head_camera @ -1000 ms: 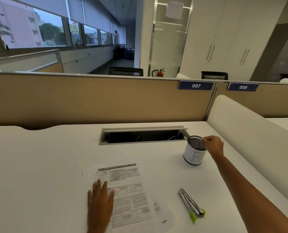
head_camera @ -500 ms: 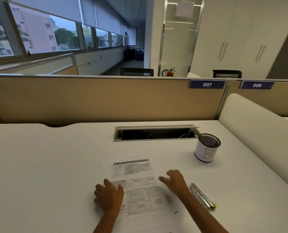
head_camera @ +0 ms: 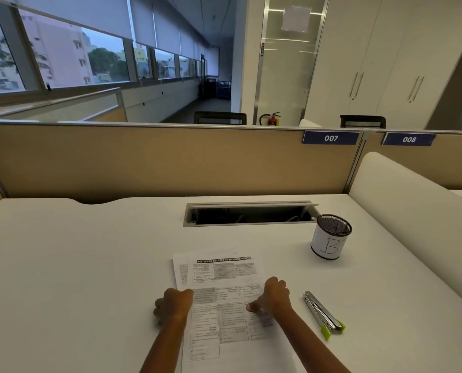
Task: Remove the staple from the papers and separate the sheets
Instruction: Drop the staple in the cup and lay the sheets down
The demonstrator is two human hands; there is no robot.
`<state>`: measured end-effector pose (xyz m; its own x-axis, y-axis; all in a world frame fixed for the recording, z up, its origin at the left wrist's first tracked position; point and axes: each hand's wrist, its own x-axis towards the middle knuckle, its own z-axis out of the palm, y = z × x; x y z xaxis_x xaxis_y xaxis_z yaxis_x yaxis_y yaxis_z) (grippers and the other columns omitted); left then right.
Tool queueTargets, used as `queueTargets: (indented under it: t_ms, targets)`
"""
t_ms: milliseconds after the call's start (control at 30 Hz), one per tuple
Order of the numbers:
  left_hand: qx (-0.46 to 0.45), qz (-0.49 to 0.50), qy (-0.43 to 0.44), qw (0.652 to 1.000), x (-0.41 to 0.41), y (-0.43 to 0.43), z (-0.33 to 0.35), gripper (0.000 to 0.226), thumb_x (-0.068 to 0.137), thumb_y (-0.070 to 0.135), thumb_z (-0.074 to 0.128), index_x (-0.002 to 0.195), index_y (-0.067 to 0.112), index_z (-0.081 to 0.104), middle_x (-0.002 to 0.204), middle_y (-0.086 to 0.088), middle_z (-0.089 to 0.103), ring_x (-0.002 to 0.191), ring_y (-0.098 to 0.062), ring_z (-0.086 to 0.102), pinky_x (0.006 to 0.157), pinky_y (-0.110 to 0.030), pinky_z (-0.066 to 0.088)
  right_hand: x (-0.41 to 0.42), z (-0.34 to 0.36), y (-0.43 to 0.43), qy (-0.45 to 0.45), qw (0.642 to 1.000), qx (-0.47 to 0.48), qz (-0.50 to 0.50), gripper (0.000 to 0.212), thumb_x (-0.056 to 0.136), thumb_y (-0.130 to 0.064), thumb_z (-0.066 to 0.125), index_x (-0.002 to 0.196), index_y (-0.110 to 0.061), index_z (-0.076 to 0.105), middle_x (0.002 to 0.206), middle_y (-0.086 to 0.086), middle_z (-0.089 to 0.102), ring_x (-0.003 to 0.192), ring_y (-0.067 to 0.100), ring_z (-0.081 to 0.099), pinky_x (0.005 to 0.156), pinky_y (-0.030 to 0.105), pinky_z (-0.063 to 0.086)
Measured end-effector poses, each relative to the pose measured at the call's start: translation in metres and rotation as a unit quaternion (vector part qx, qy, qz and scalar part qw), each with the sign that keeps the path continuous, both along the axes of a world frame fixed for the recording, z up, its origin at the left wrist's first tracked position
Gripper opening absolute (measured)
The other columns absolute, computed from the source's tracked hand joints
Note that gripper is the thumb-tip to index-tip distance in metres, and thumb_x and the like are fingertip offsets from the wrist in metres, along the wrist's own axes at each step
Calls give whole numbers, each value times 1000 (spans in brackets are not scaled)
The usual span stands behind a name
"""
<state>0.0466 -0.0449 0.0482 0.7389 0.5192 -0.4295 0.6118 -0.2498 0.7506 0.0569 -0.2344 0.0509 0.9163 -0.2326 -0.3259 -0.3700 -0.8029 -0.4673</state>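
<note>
Printed sheets lie fanned on the white desk in front of me, the top one headed with a black title bar. My left hand grips the left edge of the top sheet with curled fingers. My right hand pinches the right side of the same sheet, thumb pressed on the paper. A second sheet peeks out at the upper left. No staple is visible. A silver staple remover with green tips lies on the desk just right of my right hand.
A mesh pen cup with a white label marked "B" stands at the right rear. An open cable slot is cut into the desk behind the papers. A tan partition closes the back; a white divider borders the right.
My right hand came back from the pen cup and settled on the sheets. Both hands went from flat or reaching to gripping the top sheet's side edges.
</note>
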Motion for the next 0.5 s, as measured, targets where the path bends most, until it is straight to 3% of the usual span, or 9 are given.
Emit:
queueTargets:
  t_ms: [100,233,367,433,500]
  targets:
    - [-28,-16,3,999,1,-2,1,19,76,19,60,85,6,50,101,-17,44,105,-37,45,82,-37,41,3,-1,-2,13,1000,14,-4,84,63,-37,80,125,-1,35,129,13,44,122,27,44,102,32,40]
    - [-154,-48,-113,980,0,-8,-5,25,74,-3,58,99,1,58,109,-23,63,89,-35,60,83,-45,53,3,-8,-5,16,999,48,-5,82,63,-36,81,125,-3,38,129,11,44,121,25,45,100,31,40]
    - [-190,-77,-216,955,-9,-2,0,34,79,-7,56,113,0,53,106,-18,62,86,-31,60,69,-34,55,2,-10,-15,-57,973,206,-82,76,63,-23,82,123,1,41,126,19,50,113,30,52,94,36,43]
    - [-213,-99,-244,941,-11,4,8,36,80,-3,58,115,3,53,105,-16,62,88,-31,61,66,-27,57,0,-6,-21,-77,941,308,-115,78,67,-21,80,129,1,37,125,20,53,105,29,55,82,34,47]
    - [-243,-112,-257,929,-9,8,17,35,80,1,60,113,7,54,107,-18,63,93,-35,63,76,-38,57,-2,5,-23,-84,913,390,-88,61,73,-17,75,124,1,46,116,17,60,90,23,60,61,21,47]
